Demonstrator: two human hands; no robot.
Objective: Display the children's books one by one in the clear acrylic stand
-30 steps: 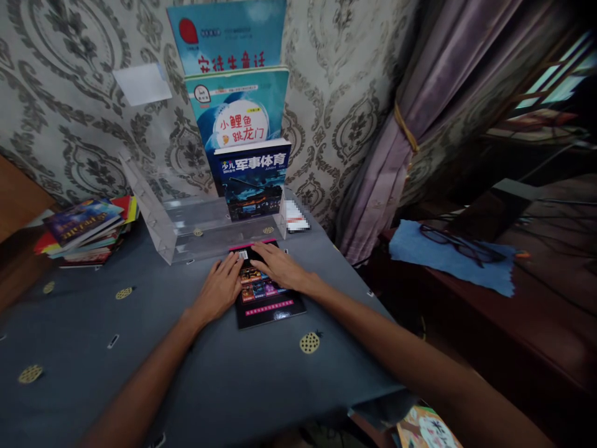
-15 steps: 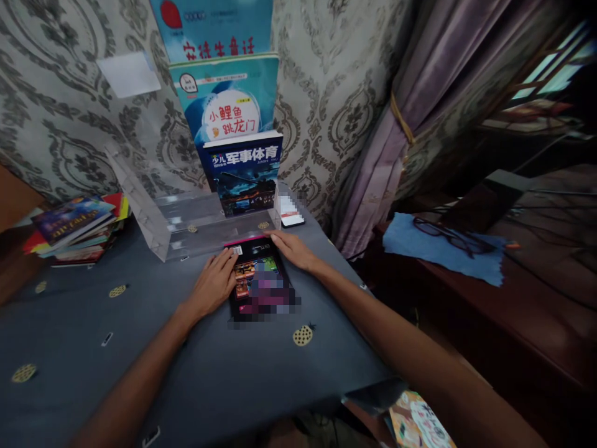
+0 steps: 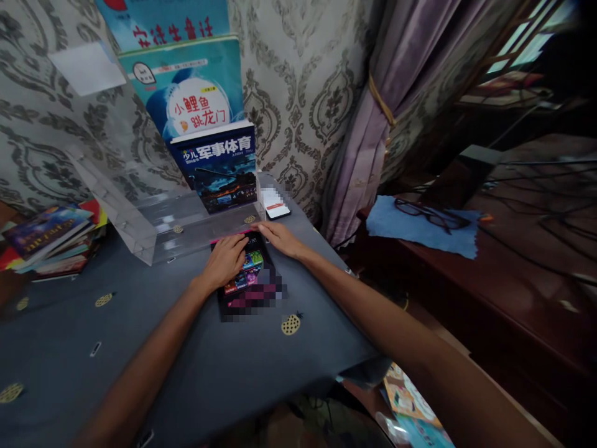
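Note:
A dark book point(image 3: 255, 255) with small coloured pictures on its cover lies flat on the cloth-covered table; part of it is blurred out. My left hand point(image 3: 227, 258) rests on the upper left of its cover, fingers stretched out and flat. At the book's far right corner is my right hand point(image 3: 278, 238), fingers extended along the edge and not wrapped round it. Just beyond stands a clear acrylic rack point(image 3: 140, 239), which holds a dark blue book point(image 3: 224, 177), a teal book point(image 3: 153, 93) behind it and another blue book point(image 3: 163, 18) at the back.
A pile of books point(image 3: 56, 242) lies on the left of the table point(image 3: 196, 373). Beside the rack is a phone point(image 3: 276, 204). Glasses point(image 3: 431, 214) sit on a blue cloth point(image 3: 382, 224) to the right, near black cables. More books point(image 3: 410, 398) are below the table's near edge.
The view has turned slightly right. My left hand has slid across the cover toward the book's far edge, over the white label. My right hand stays at the far corner.

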